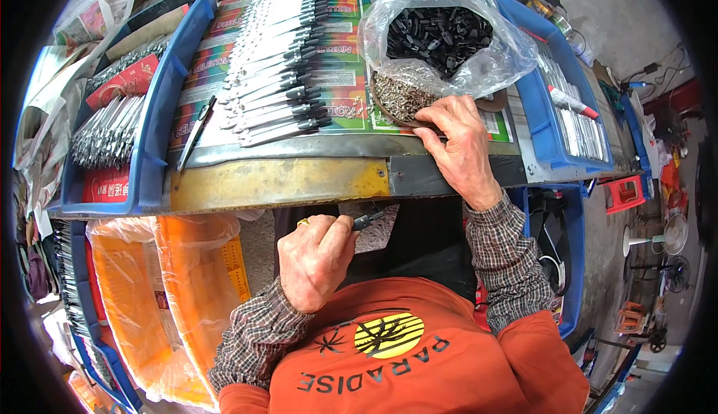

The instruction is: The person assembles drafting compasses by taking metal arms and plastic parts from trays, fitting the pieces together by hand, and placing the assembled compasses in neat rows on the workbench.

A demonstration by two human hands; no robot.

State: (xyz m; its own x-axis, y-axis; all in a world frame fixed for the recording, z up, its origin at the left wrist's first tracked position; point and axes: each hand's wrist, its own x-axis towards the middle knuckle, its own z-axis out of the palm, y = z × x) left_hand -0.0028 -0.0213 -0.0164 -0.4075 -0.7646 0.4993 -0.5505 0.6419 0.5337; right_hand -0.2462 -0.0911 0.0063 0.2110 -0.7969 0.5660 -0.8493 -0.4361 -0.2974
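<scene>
My left hand (318,253), wearing a ring, is closed around a slim piece with a black end (366,221), held over my lap below the table edge. The rest of that piece is hidden in my fingers. My right hand (458,141) reaches onto the table, its thumb and bent forefinger close together at the rim of a shallow dish of small metal pins (404,96). Whatever lies between those fingertips is too small to make out. Behind the dish, a clear plastic bag (516,59) stands open around many small black plastic parts (441,36).
A long row of silvery strips with black ends (277,77) covers the table's middle. Beside it lies a dark pen-like tool (196,133). Blue bins (153,130) (550,122) holding strips flank the work area. A plastic-lined orange crate (179,294) stands below left.
</scene>
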